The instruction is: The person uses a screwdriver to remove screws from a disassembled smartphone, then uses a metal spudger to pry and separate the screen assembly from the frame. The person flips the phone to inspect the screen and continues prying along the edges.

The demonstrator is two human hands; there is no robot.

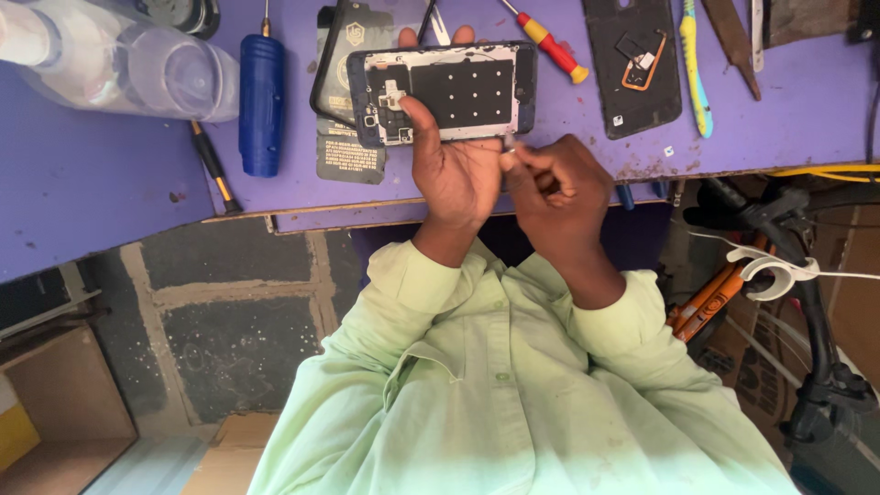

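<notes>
Clasping an opened phone (pixel 442 92) with its back cover off, the left hand (pixel 454 170) holds it over the counter's (pixel 82 183) near edge. Pinched shut on a small tool, the right hand (pixel 555 183) touches the phone's lower right corner.

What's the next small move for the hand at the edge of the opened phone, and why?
Probably ease the right hand along the lower edge of the opened phone. Its fingertips pinch something small against that edge, too small to identify, while the left hand steadies the phone, thumb on its exposed back.
</notes>
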